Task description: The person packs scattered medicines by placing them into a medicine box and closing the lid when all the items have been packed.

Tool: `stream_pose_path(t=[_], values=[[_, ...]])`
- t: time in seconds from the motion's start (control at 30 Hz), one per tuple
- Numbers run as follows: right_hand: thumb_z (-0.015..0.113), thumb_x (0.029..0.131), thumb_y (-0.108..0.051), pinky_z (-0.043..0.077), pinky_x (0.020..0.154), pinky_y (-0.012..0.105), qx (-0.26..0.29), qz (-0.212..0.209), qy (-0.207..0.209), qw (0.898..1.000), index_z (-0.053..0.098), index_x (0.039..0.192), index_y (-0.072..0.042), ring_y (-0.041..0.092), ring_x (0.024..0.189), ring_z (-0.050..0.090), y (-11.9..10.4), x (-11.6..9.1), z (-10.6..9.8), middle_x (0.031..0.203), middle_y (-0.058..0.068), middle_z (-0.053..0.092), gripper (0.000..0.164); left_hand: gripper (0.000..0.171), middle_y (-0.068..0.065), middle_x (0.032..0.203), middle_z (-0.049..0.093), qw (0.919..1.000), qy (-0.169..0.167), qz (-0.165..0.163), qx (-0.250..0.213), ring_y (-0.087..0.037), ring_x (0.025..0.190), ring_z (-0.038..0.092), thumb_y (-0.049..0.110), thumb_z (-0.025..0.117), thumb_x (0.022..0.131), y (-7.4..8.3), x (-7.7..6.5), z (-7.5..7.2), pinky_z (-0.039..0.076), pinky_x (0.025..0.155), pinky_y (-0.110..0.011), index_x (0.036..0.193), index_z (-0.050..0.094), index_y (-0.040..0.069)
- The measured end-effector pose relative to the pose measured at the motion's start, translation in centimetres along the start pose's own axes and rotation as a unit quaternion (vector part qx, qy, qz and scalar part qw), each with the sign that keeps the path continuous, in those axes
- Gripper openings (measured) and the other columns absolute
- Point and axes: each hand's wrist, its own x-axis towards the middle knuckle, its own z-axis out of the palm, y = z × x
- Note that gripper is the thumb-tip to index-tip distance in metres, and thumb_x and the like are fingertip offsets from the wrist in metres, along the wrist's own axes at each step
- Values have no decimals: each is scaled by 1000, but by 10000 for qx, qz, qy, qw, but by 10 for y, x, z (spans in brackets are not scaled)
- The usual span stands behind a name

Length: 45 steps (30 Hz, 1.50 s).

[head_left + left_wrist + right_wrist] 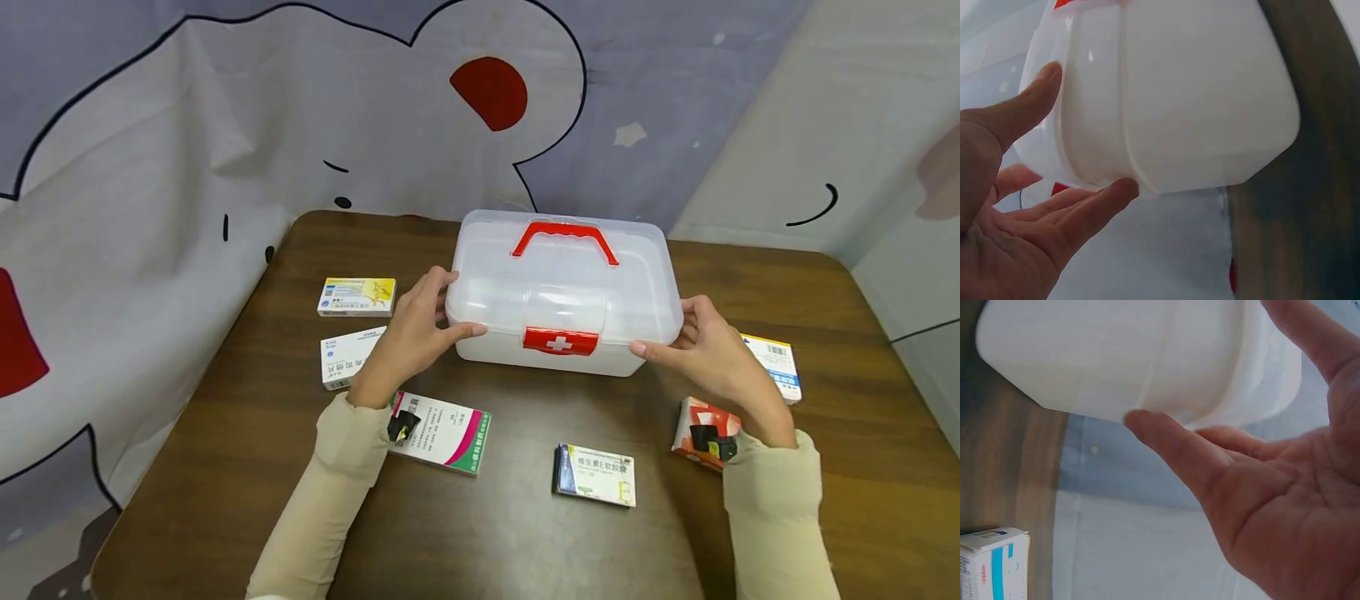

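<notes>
A first-aid box (480, 292) stands on the table, with a translucent white lid, a red handle (566, 228) and a red latch (561, 341) bearing a white cross. The lid is down and the latch lies against the front. My left hand (411, 333) holds the box's left end, thumb at the front corner and fingers along the side. At the opposite end my right hand (708, 350) grips likewise. In the left wrist view a fingertip (1125, 186) meets the edge under the lid; the right wrist view shows the right fingertips (1138, 419) at the same edge.
Left of the box lie a yellow-and-white carton (356, 297) and a white carton (347, 357). A green-and-pink carton (442, 429) is near my left wrist. A small vitamin E carton (597, 475) lies in front; red (688, 421) and blue-and-white (780, 367) cartons are by my right arm. A printed curtain (360, 108) hangs behind.
</notes>
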Motion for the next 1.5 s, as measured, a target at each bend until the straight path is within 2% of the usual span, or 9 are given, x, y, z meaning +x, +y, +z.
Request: stream_pose_path(t=[0.13, 0.27, 0.5, 0.63, 0.77, 1.0, 1.13, 1.33, 1.5], values=[[72, 73, -47, 47, 82, 27, 117, 116, -199, 9997, 23, 130, -10, 20, 112, 53, -3, -1, -3, 124, 8, 50, 84, 66, -10, 125, 45, 9993, -163, -333, -44, -28, 108, 57, 28, 78, 71, 2, 1, -4, 49, 82, -38, 120, 37, 10], [73, 73, -45, 45, 89, 40, 112, 25, -228, 9997, 11, 143, -15, 23, 118, 49, -2, 0, -4, 134, 10, 41, 98, 70, -10, 126, 44, 9989, -191, -431, -3, -28, 108, 57, 26, 79, 70, 2, 0, -5, 49, 83, -38, 123, 36, 10], [73, 74, -40, 49, 79, 27, 203, -378, -123, 9990, 25, 141, -34, 18, 108, 57, -1, 1, -3, 122, 1, 52, 83, 97, -12, 134, 39, 9995, -52, -287, 100, -27, 111, 54, 28, 80, 68, -2, 1, 0, 49, 83, -39, 143, 19, 16], [73, 73, -44, 50, 77, 29, -58, -431, 31, 9990, 25, 141, -38, 17, 103, 59, 0, -1, -2, 117, -1, 56, 83, 99, -12, 129, 41, 9989, -64, -216, 422, -24, 110, 48, 34, 78, 70, -2, 1, -1, 46, 90, -41, 146, 18, 16], [72, 72, -47, 48, 78, 32, -386, -505, 254, 9977, 27, 142, -37, 17, 98, 61, 0, -1, -3, 113, 0, 60, 83, 93, -12, 123, 42, 9978, -160, -139, 629, -24, 107, 43, 37, 75, 73, -1, 0, -2, 43, 93, -42, 146, 22, 13], [73, 74, -41, 49, 70, 16, -281, -621, 485, 9965, 30, 143, -30, 23, 104, 57, 3, 0, -9, 127, 3, 49, 82, 90, -13, 119, 45, 9982, -15, 108, 587, -23, 105, 44, 36, 74, 74, 3, 0, -7, 44, 91, -40, 145, 25, 12], [72, 78, -35, 47, 70, 14, -140, -775, 674, 9946, 34, 141, -31, 21, 107, 55, 4, 2, -12, 134, 1, 43, 75, 85, -10, 124, 47, 9993, 179, 155, 297, -22, 107, 46, 34, 74, 74, 6, 2, -11, 46, 88, -39, 144, 29, 13], [68, 83, -17, 47, 73, 12, 453, -1348, 989, 9849, 40, 139, -24, 3, 99, 56, 4, 8, -15, 124, -1, 46, 63, 74, -6, 131, 49, 9976, 565, 364, -134, -19, 113, 52, 33, 74, 76, 12, 10, -17, 46, 89, -33, 136, 39, 10], [66, 82, -4, 46, 80, 13, 840, -1900, 975, 9733, 46, 136, -15, 9, 105, 54, 3, 15, -22, 126, 3, 46, 58, 65, -8, 121, 56, 9931, 805, 534, -669, -15, 108, 55, 27, 74, 76, 14, 22, -26, 45, 90, -27, 131, 44, 8]])
